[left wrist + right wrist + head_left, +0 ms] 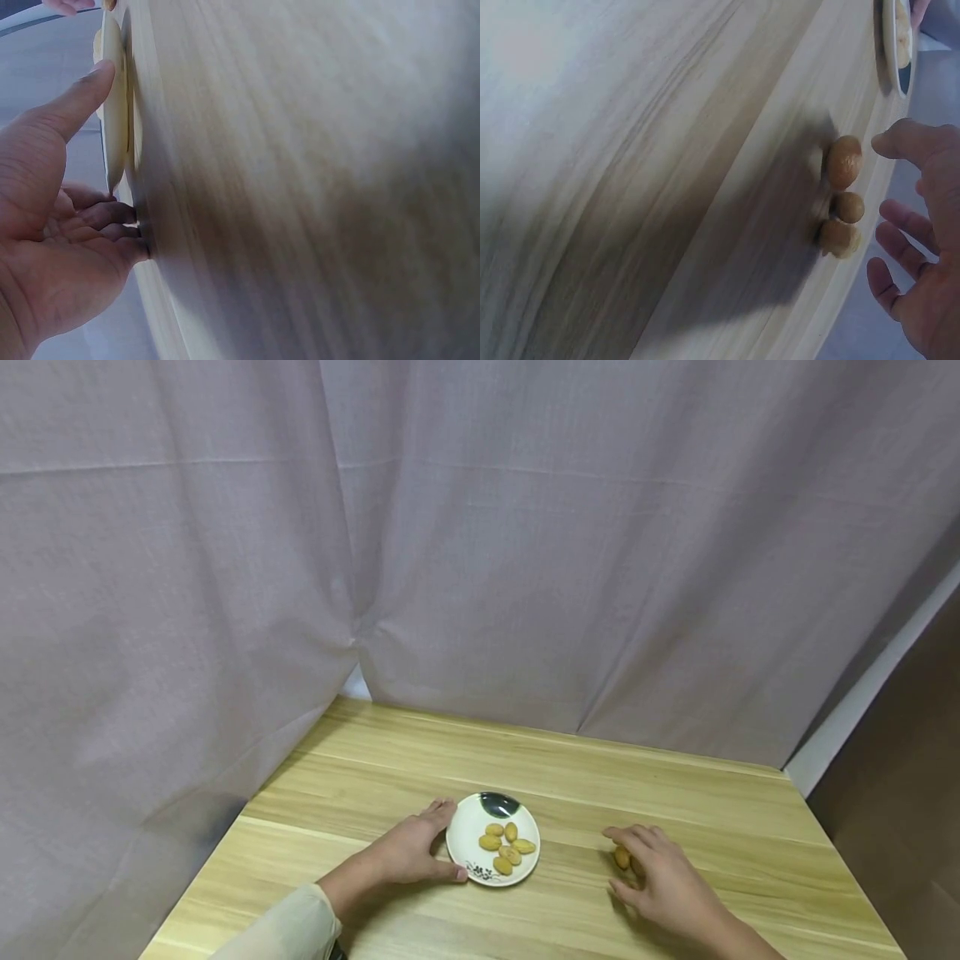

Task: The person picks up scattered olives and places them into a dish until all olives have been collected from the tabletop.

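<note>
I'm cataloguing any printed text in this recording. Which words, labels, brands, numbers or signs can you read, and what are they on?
No readable text in any view.
Round white plate: small black floral-looking motif near its rim; too small to tell if it includes characters.
Yellow-brown oval nut-like pieces: no lettering seen.
Pale wood-grain tabletop and grey-mauve fabric curtain: no lettering seen.

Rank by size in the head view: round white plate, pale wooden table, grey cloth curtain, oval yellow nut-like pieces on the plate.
Grey cloth curtain
Pale wooden table
Round white plate
Oval yellow nut-like pieces, too alike to rank
</note>
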Demonstrator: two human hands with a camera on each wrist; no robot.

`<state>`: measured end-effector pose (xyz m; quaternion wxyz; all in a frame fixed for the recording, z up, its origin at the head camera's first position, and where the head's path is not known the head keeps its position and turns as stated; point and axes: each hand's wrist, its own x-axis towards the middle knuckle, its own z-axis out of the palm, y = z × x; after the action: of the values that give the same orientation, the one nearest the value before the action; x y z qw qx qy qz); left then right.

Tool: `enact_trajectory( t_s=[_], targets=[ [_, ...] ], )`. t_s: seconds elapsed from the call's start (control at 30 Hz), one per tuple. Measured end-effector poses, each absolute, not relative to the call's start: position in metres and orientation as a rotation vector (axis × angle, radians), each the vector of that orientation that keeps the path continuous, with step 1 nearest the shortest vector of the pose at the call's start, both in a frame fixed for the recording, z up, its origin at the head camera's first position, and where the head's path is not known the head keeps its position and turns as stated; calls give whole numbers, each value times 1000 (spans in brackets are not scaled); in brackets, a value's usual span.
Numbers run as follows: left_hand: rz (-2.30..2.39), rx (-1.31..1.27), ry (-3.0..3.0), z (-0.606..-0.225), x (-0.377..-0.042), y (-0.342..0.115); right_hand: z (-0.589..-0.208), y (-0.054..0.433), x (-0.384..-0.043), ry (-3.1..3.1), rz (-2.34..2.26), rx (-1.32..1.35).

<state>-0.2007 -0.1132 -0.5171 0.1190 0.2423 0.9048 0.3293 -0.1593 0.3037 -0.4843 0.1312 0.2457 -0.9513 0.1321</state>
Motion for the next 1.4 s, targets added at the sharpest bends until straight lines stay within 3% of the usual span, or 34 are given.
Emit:
enact_trajectory(
  t_s=[1.4],
  targets=[
    [959,666,2640,-519,-202,-113,-491,303,-176,-2701,259,689]
  ],
)
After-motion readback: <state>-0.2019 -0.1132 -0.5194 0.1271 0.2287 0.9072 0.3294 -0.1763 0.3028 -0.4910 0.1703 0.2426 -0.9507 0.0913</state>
